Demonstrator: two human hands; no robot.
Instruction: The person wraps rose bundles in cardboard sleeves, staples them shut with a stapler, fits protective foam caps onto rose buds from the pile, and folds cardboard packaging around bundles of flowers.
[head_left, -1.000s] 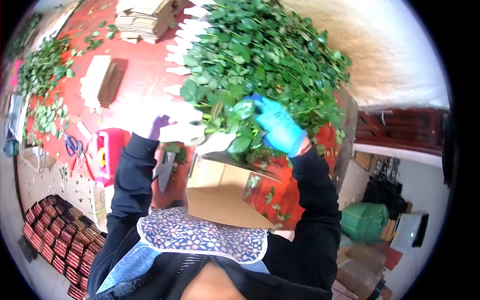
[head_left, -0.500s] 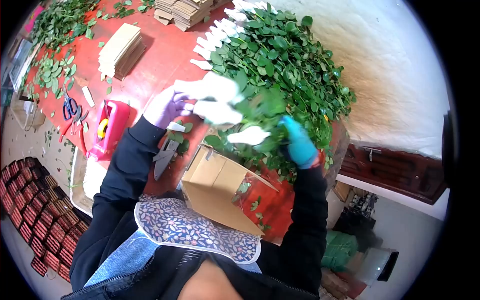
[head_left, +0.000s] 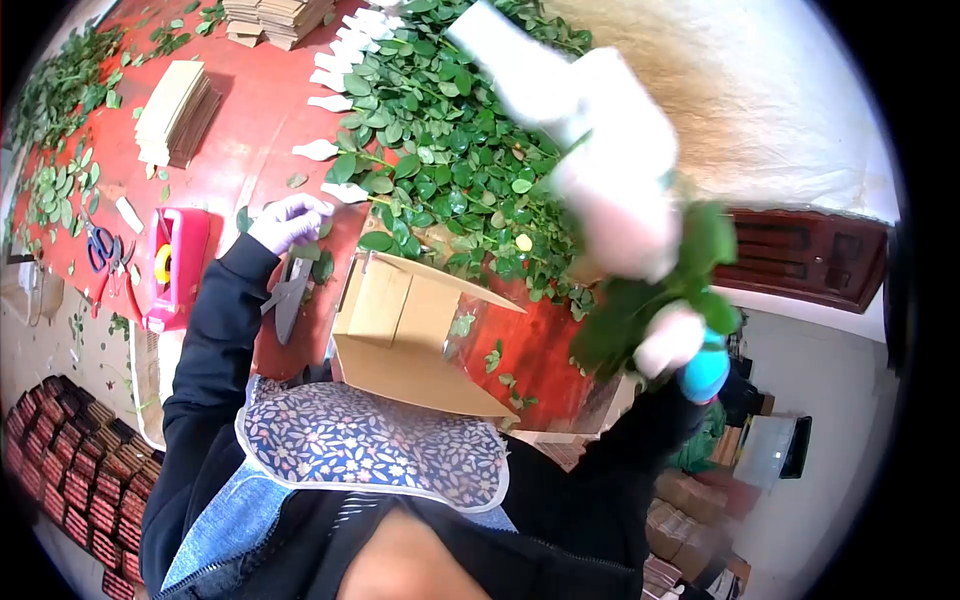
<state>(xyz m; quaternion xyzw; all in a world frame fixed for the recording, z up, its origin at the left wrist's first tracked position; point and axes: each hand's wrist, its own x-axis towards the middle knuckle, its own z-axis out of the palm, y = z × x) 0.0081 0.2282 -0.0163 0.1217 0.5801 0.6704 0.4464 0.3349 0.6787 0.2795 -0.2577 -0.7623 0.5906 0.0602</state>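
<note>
My left hand (head_left: 290, 222), in a pale lavender glove, hovers over the red table with its fingers curled together and nothing visible in them. A white-sleeved flower (head_left: 345, 192) lies just beyond its fingertips. At the right, my right hand (head_left: 705, 370) wears a blue glove and is closed round leafy stems, its fingers mostly hidden. These belong to a raised bunch of white-wrapped flowers (head_left: 625, 180), blurred by motion. Many more leafy stems (head_left: 440, 140) with white-sleeved heads lie piled on the table. An open cardboard box (head_left: 400, 310) stands in front of my body.
A knife (head_left: 290, 300) lies left of the box. Further left are a pink tape dispenser (head_left: 180, 270), blue-handled scissors (head_left: 100, 248) and red-handled pliers (head_left: 118, 280). Folded cardboard pieces (head_left: 175, 112) stand stacked behind. A pale wall (head_left: 760, 110) borders the table's right side.
My right hand has swung right and towards my body, lifting the white-wrapped bunch off the pile. My left hand has come away from the flower heads, its fingers now curled. The view has shifted.
</note>
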